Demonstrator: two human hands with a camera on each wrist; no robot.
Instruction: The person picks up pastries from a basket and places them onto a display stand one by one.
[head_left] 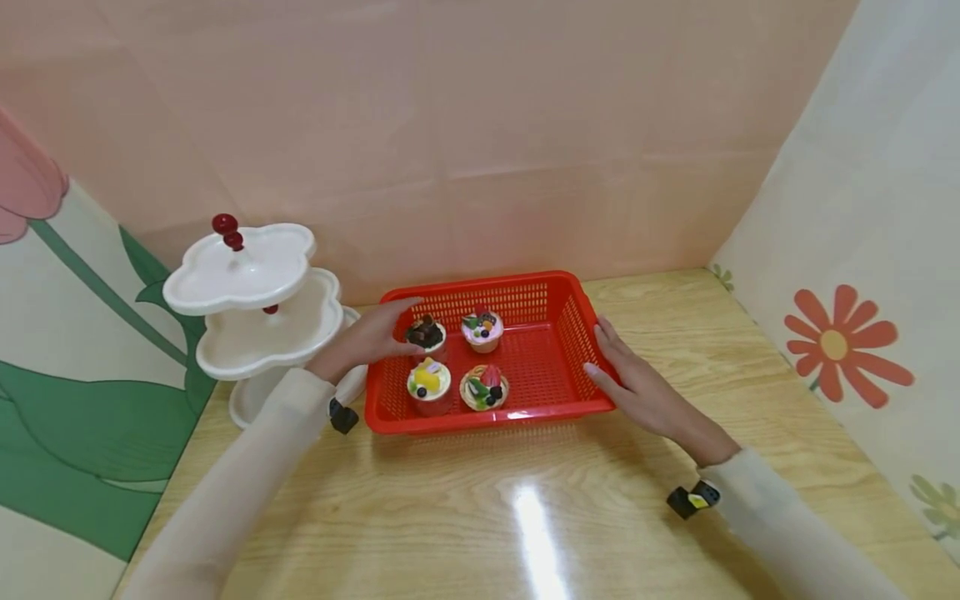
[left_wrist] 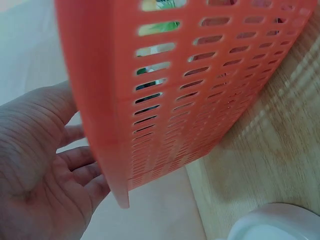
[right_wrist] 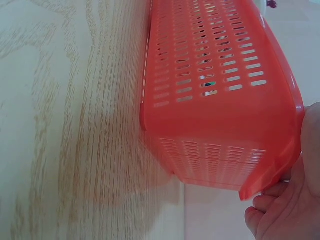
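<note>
A red plastic basket [head_left: 536, 350] with slotted walls stands on the table and holds several small decorated cakes. My left hand [head_left: 375, 332] reaches over its left rim, thumb and fingers spread around a chocolate-topped cupcake [head_left: 426, 333]; contact with it cannot be made out. Near it sit a yellow-topped cupcake [head_left: 429, 382], a pink-frosted cupcake [head_left: 482, 330] and a fruit tart [head_left: 483, 388]. Against the basket's right rim rests my right hand [head_left: 637, 383], its fingers extended along the outside. In the left wrist view the basket wall hides most of the cakes.
A white three-tier stand [head_left: 240, 271] with a red knob is just left of the basket, close to my left forearm. A peach backdrop [head_left: 480, 167] rises behind the wooden table [head_left: 420, 508], and flower-printed panels [head_left: 832, 346] flank both sides.
</note>
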